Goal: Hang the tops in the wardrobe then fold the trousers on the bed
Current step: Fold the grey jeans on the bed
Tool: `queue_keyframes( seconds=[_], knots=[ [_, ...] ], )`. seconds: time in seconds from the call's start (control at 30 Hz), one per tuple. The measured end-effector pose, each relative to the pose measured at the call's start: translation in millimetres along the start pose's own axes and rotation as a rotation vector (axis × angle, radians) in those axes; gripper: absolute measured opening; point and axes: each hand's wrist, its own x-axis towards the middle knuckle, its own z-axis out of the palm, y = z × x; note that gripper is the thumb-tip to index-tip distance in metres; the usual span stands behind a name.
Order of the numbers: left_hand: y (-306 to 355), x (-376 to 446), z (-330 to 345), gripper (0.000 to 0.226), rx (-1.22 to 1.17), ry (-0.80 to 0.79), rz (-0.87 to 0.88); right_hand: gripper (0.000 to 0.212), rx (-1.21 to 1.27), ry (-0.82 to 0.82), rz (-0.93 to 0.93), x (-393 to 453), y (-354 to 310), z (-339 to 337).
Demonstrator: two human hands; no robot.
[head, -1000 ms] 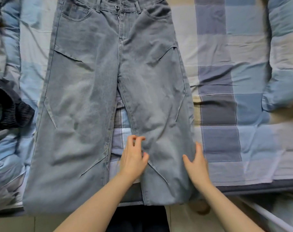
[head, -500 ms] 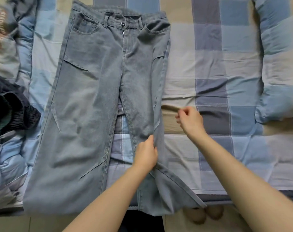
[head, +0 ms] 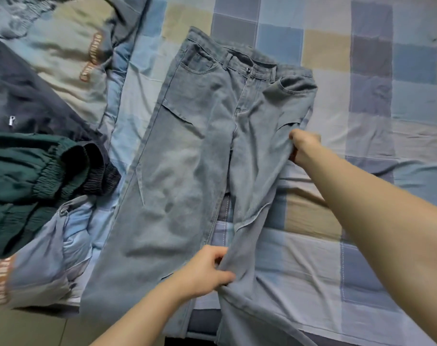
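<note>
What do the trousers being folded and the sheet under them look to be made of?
Trousers: likely washed light-blue denim, judging by the faded matte surface, topstitched seams and metal button. Sheet: looks like thin woven cotton, matte, checked, finely creased.

A checked sheet [head: 362, 78] in blue, grey and tan squares covers the bed across the right and centre of the frame. A rumpled duvet [head: 62, 53] in pale blue and beige bunches along the upper left. Tan floor [head: 32, 328] shows at the lower left corner. Soft, even light falls throughout.
</note>
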Motion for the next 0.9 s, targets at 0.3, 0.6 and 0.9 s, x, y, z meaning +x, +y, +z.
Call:
queue_keyframes(
  seconds=[0.3, 0.6, 0.9],
  knots=[
    [-60.4, -82.8, -202.5, 0.029, -0.425, 0.219, -0.183, 0.056, -0.406, -0.163, -0.59, -78.6, -44.1, 210.0],
    [-154.5, -60.0, -230.5, 0.038, -0.013, 0.485, -0.316, 0.05, -0.919, -0.362, -0.332, -57.0, 5.0, 306.1],
    [-169.5, -70.3, -235.6, 0.014, -0.044, 0.304, -0.352, 0.037, -1.141, -0.352, -0.588, -64.1, 31.1, 341.0]
  ],
)
